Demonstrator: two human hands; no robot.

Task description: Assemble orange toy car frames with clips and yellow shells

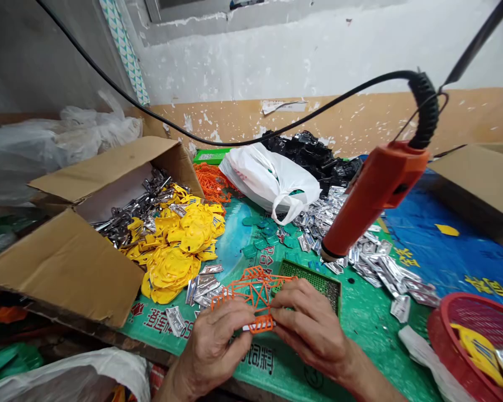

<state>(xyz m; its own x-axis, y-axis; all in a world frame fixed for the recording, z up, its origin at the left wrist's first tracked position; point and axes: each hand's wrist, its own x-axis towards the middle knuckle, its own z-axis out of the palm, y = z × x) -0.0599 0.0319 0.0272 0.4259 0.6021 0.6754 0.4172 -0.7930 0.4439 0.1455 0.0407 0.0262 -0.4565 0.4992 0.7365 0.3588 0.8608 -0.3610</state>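
An orange plastic lattice frame (259, 291) is held low over the near edge of the table, between both hands. My left hand (216, 341) pinches its near left end, where a small silvery strip (247, 328) shows by the fingertips. My right hand (312, 319) grips the frame's right side with bent fingers; the thumb is mostly hidden. Just behind my right hand lies a green tray (338, 286) of tiny dark parts, probably screws. Above and to the right hangs a red electric screwdriver (371, 195), pointing down, touched by neither hand.
Yellow plastic parts (176, 245) spill from a cardboard box (67, 268) at left. Silver pieces (377, 259), green pieces (268, 231), a white bag (272, 178) and black parts (314, 156) lie behind. A red basket (440, 329) stands right. A black cable (235, 144) crosses above.
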